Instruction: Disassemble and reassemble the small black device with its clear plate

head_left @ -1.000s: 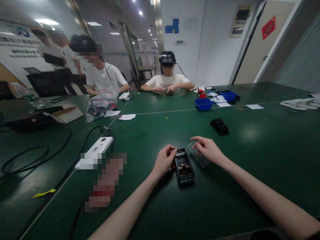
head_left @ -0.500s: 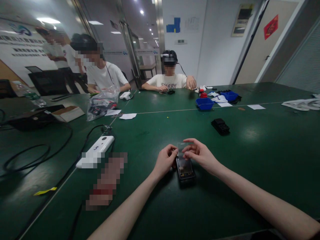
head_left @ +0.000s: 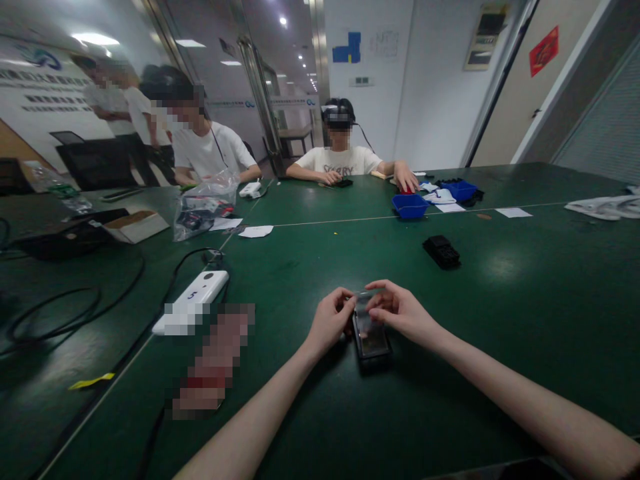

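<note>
A small black rectangular case (head_left: 374, 361) lies on the green table in front of me. Over it sits a thin clear panel (head_left: 373, 333), its near end against the case's lower rim and its far end sticking up between my hands. My left hand (head_left: 331, 319) pinches the panel's far left edge with thumb and forefinger, beside the case. My right hand (head_left: 400, 308) has curved fingers about the panel's right side, thumb and forefinger at its edge. My left fingertips partly hide the case's left side.
A black blocky part (head_left: 441, 251) lies ahead to the right, with a blue tray (head_left: 409, 206) beyond it. To the left are a white power bank (head_left: 200, 293), a blurred-out reddish object (head_left: 215, 360) and black cables (head_left: 75, 327). Across the table sit two people.
The clear panel has come down toward me, covering the gold strip at the case's near end. My hands have barely shifted. A person opposite has moved a hand over the blue tray.
</note>
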A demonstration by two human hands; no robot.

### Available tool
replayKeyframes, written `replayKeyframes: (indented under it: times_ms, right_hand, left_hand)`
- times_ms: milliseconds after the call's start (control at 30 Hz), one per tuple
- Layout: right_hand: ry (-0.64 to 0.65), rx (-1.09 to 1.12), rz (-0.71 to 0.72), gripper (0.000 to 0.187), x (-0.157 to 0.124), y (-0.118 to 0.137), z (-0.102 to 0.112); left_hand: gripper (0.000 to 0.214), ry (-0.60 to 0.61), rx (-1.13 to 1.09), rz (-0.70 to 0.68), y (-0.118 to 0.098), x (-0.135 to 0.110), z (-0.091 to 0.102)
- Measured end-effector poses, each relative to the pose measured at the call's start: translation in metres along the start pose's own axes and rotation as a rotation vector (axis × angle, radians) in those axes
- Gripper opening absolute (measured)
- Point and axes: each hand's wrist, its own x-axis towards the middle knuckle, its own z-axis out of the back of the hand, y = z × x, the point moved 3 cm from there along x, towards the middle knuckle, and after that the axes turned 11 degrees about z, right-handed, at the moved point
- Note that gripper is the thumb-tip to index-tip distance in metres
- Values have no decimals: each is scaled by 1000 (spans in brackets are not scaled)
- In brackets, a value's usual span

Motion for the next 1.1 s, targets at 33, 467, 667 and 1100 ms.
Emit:
replayKeyframes:
  times_ms: [33,467,667,1100]
  right_hand:
    - [6,-55,14,35,0,2,1]
    - [58,-391,132,31,1,-7,9]
    - [76,-354,95,31,1,-10,8]
    - [20,-277,-80,46,2,-23,9]
  left_hand:
    - [26,-3,0,-2,0,0,0]
    - [24,-3,-40,22,-2,-3,0]
    - [25,6,-78,45,-3,-5,0]
    - [27,-36,27,-23,3,2,2]
